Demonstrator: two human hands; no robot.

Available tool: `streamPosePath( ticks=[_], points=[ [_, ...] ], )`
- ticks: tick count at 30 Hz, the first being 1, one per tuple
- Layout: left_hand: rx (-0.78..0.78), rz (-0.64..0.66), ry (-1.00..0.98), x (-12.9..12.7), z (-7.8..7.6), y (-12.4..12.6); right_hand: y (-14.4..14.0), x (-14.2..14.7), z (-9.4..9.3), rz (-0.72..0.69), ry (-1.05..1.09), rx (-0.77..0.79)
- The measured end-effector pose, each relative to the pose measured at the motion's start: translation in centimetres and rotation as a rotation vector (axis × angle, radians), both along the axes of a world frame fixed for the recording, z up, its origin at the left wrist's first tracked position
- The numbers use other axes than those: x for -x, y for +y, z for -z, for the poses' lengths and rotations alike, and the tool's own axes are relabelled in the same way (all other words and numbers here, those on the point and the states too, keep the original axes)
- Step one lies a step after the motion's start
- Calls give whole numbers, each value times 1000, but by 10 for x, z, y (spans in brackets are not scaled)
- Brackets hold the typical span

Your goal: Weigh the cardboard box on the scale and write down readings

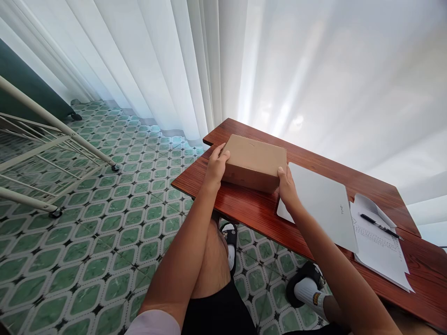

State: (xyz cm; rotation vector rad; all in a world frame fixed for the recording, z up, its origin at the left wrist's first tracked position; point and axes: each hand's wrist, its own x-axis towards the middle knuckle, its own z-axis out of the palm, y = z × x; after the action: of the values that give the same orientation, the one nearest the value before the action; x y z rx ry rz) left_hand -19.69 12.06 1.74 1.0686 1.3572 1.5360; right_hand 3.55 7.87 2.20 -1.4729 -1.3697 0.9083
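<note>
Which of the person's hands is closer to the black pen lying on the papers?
Right. The right hand grips the cardboard box on the end facing the pen; the left hand holds the box's far end.

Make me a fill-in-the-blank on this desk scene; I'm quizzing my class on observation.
1. Both hands, left and right, grip a brown ____.
2. The pen lies on the ____.
3. The laptop lid is ____.
4. The floor tiles are white and ____.

Missing: box; paper; closed; green
</note>
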Motion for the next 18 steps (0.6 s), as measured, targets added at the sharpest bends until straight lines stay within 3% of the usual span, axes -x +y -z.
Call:
streamPosePath(
  ticks=[9,18],
  points=[
    [16,-26,-28,-3,-6,-3,0,4,0,10,94,55],
    [69,-7,-44,-3,-9,-6,-3,0,-4,-58,70,-6]
  ],
)
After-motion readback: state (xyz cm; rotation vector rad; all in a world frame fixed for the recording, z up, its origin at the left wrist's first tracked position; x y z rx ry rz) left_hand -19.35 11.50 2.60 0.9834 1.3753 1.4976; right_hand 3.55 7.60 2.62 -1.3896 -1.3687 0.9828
